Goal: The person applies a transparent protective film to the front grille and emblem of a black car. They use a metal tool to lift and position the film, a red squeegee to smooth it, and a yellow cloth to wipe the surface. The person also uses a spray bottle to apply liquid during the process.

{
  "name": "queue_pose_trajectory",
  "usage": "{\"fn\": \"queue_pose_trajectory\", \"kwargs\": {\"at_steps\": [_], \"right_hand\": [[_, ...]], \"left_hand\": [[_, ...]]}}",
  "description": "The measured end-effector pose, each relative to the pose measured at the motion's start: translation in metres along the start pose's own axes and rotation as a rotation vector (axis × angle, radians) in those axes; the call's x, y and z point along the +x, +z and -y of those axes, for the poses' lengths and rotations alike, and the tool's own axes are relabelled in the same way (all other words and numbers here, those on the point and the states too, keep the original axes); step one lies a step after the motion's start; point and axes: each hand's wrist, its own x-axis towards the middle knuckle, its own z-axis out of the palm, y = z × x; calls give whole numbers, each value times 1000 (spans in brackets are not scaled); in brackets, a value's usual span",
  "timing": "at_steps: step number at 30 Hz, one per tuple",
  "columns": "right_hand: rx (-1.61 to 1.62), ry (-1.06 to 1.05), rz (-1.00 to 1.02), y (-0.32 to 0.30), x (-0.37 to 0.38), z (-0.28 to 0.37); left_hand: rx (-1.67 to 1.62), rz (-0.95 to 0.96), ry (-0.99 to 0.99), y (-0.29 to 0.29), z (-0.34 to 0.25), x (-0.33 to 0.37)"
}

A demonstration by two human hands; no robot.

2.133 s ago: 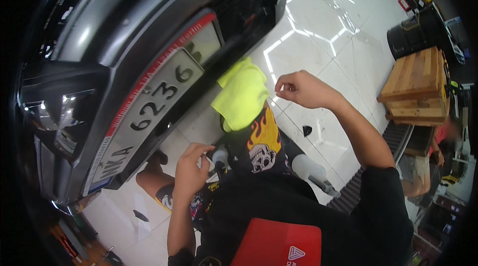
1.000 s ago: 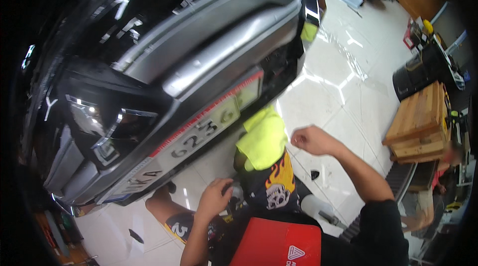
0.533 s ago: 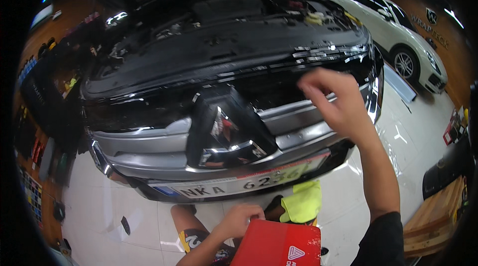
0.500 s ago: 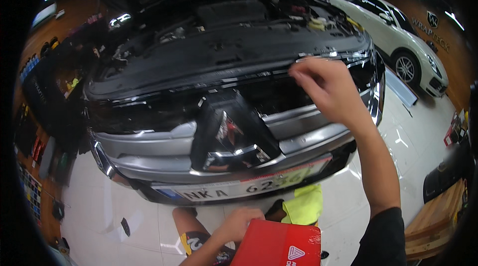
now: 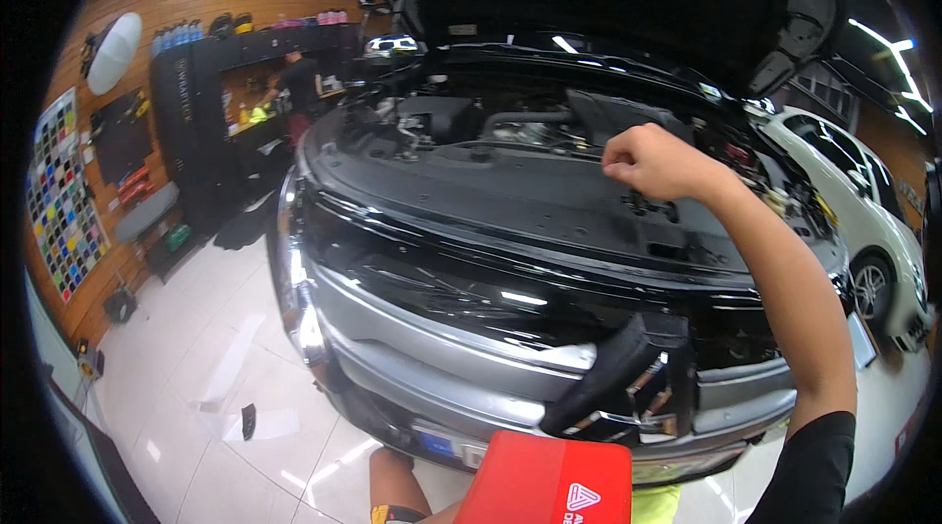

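Note:
My right hand (image 5: 653, 163) is raised over the black plastic cover (image 5: 549, 205) at the front of a car's engine bay. Its fingers are curled closed, and anything inside them is hidden. Below it spreads the car's front, with a glossy black upper strip, a silver grille bar (image 5: 432, 357) and a chrome emblem (image 5: 643, 392) framed in black. A red, block-like thing (image 5: 530, 485) with a white triangular mark fills the bottom middle. My left hand does not show; only a sliver of skin appears beside the red thing.
The raised hood (image 5: 608, 4) overhangs the engine bay. A white car (image 5: 844, 181) stands at right. At far left another person (image 5: 297, 92) is by black shelving (image 5: 196, 131). Clear film strips (image 5: 231, 367) and a small black piece (image 5: 248, 421) lie on the tiled floor.
The view has swung left and up, showing more hood and wall. My right hand has gone from the grille's top edge to above the engine cover. My left hand has dropped out of sight.

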Motion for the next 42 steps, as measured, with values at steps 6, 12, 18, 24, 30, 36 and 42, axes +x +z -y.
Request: {"fn": "queue_pose_trajectory", "kwargs": {"at_steps": [6,12,18,24,30,36,42], "right_hand": [[279,-144,23,84,102,104],[178,-86,217,109,116,143],[-28,36,71,26,58,69],[-115,424,15,-35,-111,-151],[-272,314,112,5,-233,-211],[-513,181,-3,-29,-237,-191],[417,562,54,-1,-541,59]], "left_hand": [[-16,-70,-42,-11,16,-24],[-23,-39,-34,-5,25,-40],[23,90,31,8,31,-33],[145,14,-72,-20,23,-26],[215,60,-72,-5,4,-12],[307,351,-100,49,32,-4],[286,810,-237,92,52,-23]]}}
